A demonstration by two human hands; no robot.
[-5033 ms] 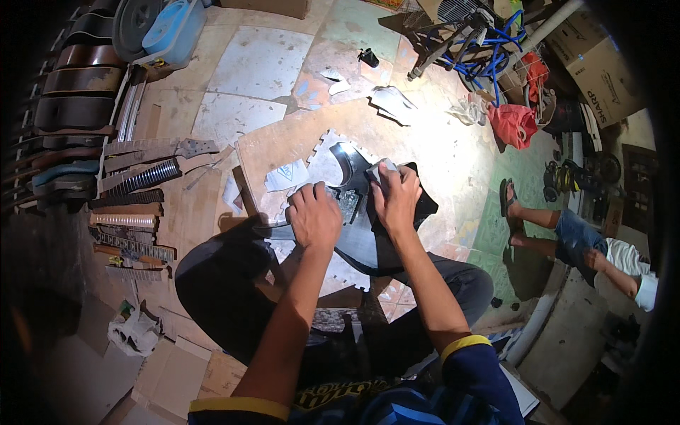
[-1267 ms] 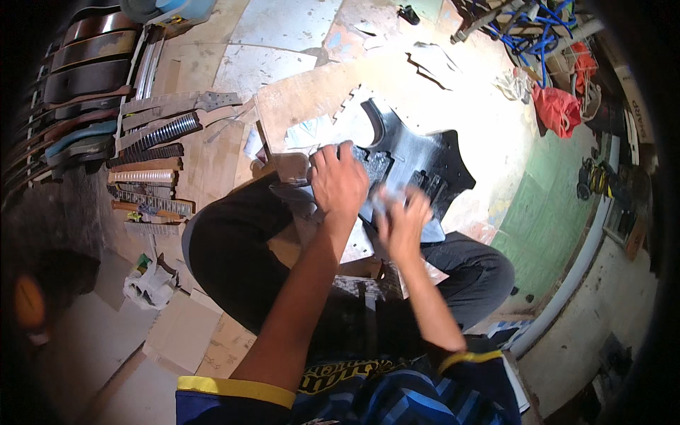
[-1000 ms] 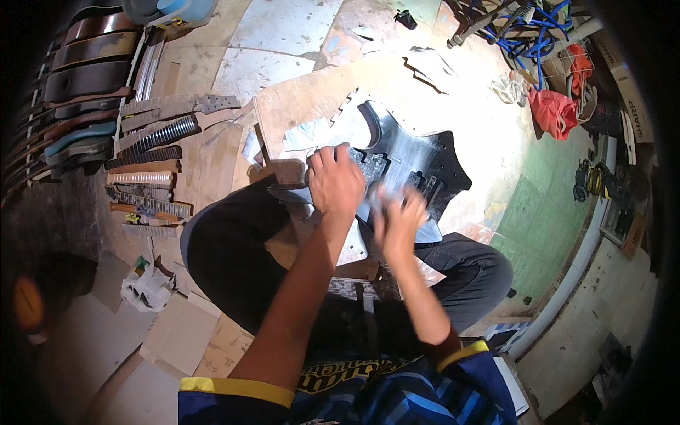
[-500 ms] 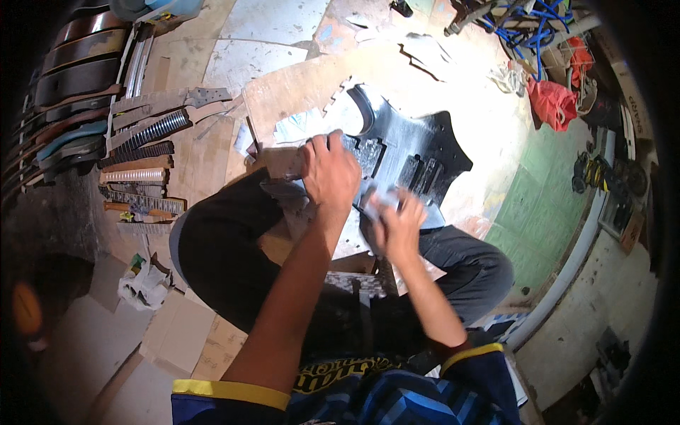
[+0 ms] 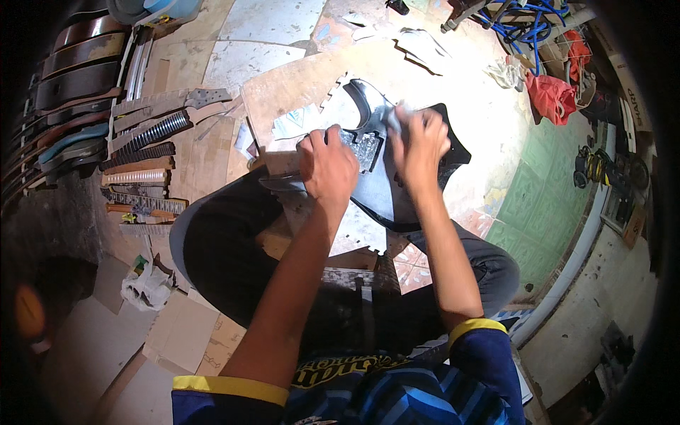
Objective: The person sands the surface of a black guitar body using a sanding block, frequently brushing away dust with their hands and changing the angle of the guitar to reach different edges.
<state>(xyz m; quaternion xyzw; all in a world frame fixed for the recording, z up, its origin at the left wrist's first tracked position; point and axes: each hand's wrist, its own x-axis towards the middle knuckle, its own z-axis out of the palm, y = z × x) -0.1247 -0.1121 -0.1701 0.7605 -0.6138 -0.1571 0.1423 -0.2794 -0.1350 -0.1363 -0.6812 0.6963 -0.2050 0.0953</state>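
A black electric guitar body with cut-out cavities lies across my lap, its face streaked with pale dust. Its curved horn points to the far side and another pointed edge to the right. My left hand is closed on the left end of the body, fingers curled over it, beside a rectangular cavity. On the upper right of the face, my right hand presses a small grey piece, apparently sandpaper, blurred by motion. The right hand and forearm hide part of the body and its other cavities.
A wooden board and a white foam mat with toothed edges lie under the body. Guitar necks lie at left, near stacked guitar bodies. Cardboard, a red bag and blue hose surround me.
My right hand has moved from the near edge of the guitar body up and right across its face, with the grey piece. The left hand has stayed in nearly the same place.
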